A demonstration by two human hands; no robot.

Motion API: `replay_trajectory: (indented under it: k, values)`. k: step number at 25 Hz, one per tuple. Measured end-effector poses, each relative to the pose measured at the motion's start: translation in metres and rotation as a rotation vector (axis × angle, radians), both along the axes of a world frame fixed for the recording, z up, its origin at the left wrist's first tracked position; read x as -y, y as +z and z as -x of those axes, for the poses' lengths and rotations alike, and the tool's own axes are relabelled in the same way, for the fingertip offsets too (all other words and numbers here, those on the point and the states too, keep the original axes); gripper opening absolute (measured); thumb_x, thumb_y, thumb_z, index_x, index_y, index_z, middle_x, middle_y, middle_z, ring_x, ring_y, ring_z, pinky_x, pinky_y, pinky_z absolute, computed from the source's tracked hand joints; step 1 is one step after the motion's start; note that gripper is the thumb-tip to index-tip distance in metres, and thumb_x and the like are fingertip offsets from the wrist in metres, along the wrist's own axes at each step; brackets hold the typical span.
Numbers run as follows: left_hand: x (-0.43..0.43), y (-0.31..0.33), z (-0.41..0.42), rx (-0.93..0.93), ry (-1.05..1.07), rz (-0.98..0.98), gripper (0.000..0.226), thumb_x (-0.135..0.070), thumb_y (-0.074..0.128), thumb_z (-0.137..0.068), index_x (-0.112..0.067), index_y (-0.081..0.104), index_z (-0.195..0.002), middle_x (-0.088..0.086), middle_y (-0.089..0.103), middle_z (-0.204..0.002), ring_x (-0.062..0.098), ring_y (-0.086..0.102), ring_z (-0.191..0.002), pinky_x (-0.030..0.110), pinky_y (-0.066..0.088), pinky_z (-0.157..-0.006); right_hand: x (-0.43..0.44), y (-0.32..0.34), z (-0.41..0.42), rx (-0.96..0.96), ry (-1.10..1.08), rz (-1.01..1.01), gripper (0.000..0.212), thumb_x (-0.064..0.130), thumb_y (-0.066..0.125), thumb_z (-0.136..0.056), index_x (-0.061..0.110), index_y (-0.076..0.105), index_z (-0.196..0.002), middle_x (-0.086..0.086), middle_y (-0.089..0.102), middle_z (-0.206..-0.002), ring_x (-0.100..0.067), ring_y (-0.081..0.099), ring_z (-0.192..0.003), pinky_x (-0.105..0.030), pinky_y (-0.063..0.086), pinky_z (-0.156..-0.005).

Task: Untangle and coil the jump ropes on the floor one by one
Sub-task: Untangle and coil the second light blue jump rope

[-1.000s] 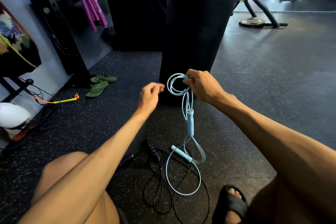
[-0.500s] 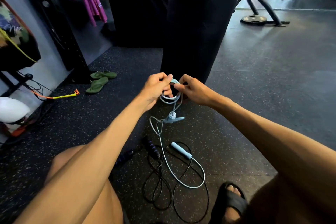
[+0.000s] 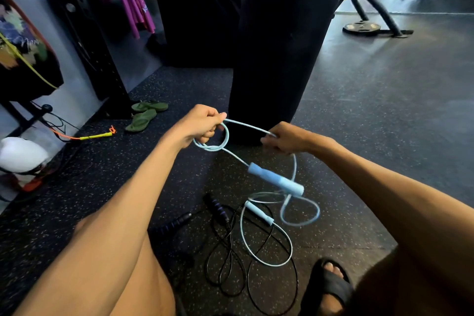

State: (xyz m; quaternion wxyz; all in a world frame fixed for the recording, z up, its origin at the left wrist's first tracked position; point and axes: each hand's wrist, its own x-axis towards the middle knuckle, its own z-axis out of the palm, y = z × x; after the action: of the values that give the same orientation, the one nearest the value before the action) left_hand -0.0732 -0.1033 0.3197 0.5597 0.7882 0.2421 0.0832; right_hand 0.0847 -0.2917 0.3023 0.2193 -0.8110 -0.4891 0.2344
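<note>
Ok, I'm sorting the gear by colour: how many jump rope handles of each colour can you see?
Light blue cylindrical rope handles: 2
Black-and-purple ribbed rope handles: 2
Yellow slim rope handle: 1
Total: 5

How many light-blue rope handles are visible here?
2. One handle hangs in mid-air below the right hand; the other handle lies on the floor, by the black rope.

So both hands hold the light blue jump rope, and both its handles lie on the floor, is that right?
No: only one handle lies on the floor; the other handle hangs in the air below the hands, as the head view shows. The left hand and right hand do hold the light blue jump rope.
</note>
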Motion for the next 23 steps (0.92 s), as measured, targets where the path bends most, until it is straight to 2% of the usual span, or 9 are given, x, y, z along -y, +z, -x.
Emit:
replay_trajectory:
  k: [2, 4, 6, 10, 12, 14, 16, 19, 23]
  values:
    - [-0.004, -0.003, 0.003, -0.081, -0.031, -0.099, 0.035, -0.028, 0.052, -0.101, -0.006, 0.054, -0.074, 0.002, 0.029, -0.057, 0.01, 0.023, -0.043, 0.022, 0.019, -0.039, 0.001, 0.006, -0.008, 0.171, -0.152, -0.14, 0.025, 0.029, 0.059, -0.096, 0.021, 0.067, -0.074, 0.0, 0.064, -0.069, -0.012, 0.058, -0.059, -0.028, 0.045, -0.06]
    - [-0.005, -0.005, 0.005, -0.137, -0.063, -0.169, 0.037, -0.033, 0.053, -0.1, -0.007, 0.056, -0.074, 0.002, 0.029, -0.055, 0.013, 0.022, -0.045, 0.024, 0.021, -0.041, 0.003, 0.013, -0.015, 0.36, -0.288, -0.292, 0.019, 0.037, 0.064, -0.091, 0.022, 0.065, -0.08, -0.002, 0.065, -0.073, -0.018, 0.06, -0.064, -0.032, 0.049, -0.06]
    - [-0.003, -0.006, 0.006, -0.132, -0.081, -0.144, 0.037, -0.034, 0.052, -0.1, -0.007, 0.054, -0.074, 0.0, 0.028, -0.053, 0.012, 0.022, -0.045, 0.025, 0.02, -0.043, 0.006, 0.018, -0.019, 0.455, -0.287, -0.345, 0.017, 0.036, 0.068, -0.087, 0.02, 0.063, -0.086, -0.002, 0.066, -0.075, -0.02, 0.06, -0.065, -0.032, 0.048, -0.059]
    - [0.001, 0.001, 0.005, 0.004, 0.007, 0.14, 0.034, -0.027, 0.055, -0.1, -0.006, 0.053, -0.074, -0.004, 0.026, -0.053, 0.007, 0.021, -0.04, 0.02, 0.016, -0.038, 0.006, 0.013, -0.012, 0.276, -0.1, -0.109, 0.018, 0.025, 0.073, -0.085, 0.018, 0.066, -0.101, 0.0, 0.067, -0.087, -0.019, 0.066, -0.08, -0.027, 0.048, -0.066]
    - [0.004, 0.003, 0.002, 0.034, 0.009, 0.209, 0.033, -0.025, 0.055, -0.1, -0.004, 0.053, -0.074, -0.004, 0.026, -0.052, 0.006, 0.021, -0.039, 0.019, 0.015, -0.036, 0.004, 0.009, 0.0, 0.086, -0.014, -0.053, 0.022, 0.019, 0.067, -0.089, 0.017, 0.064, -0.111, -0.005, 0.069, -0.092, -0.02, 0.069, -0.086, -0.025, 0.053, -0.071]
    - [0.009, 0.001, 0.001, 0.015, -0.046, 0.148, 0.032, -0.025, 0.056, -0.099, -0.004, 0.052, -0.076, -0.005, 0.027, -0.052, 0.007, 0.022, -0.04, 0.02, 0.017, -0.036, -0.001, 0.011, 0.022, -0.246, 0.002, -0.124, 0.024, 0.015, 0.059, -0.094, 0.011, 0.06, -0.118, -0.013, 0.072, -0.095, -0.02, 0.07, -0.087, -0.026, 0.054, -0.074]
    - [0.018, -0.004, -0.002, -0.015, -0.098, 0.049, 0.028, -0.027, 0.055, -0.099, -0.006, 0.053, -0.081, -0.004, 0.027, -0.053, 0.007, 0.023, -0.041, 0.02, 0.021, -0.037, -0.008, 0.014, 0.038, -0.451, 0.011, -0.216, 0.026, 0.019, 0.055, -0.099, 0.002, 0.058, -0.118, -0.018, 0.071, -0.094, -0.023, 0.069, -0.084, -0.025, 0.055, -0.072]
    - [0.028, -0.006, -0.006, -0.006, -0.089, 0.082, 0.027, -0.027, 0.052, -0.101, -0.009, 0.05, -0.081, -0.004, 0.027, -0.053, 0.006, 0.024, -0.04, 0.019, 0.022, -0.036, -0.014, 0.012, 0.048, -0.433, 0.02, -0.255, 0.028, 0.021, 0.058, -0.098, -0.005, 0.058, -0.108, -0.013, 0.065, -0.08, -0.022, 0.064, -0.07, -0.026, 0.053, -0.06]
    - [0.029, -0.006, -0.009, 0.112, -0.003, 0.228, 0.026, -0.023, 0.054, -0.1, -0.016, 0.04, -0.08, -0.001, 0.031, -0.055, 0.009, 0.027, -0.044, 0.023, 0.024, -0.041, -0.016, 0.012, 0.048, -0.33, -0.025, -0.224, 0.022, 0.019, 0.058, -0.098, -0.001, 0.062, -0.09, -0.006, 0.059, -0.067, -0.017, 0.053, -0.059, -0.026, 0.043, -0.054]
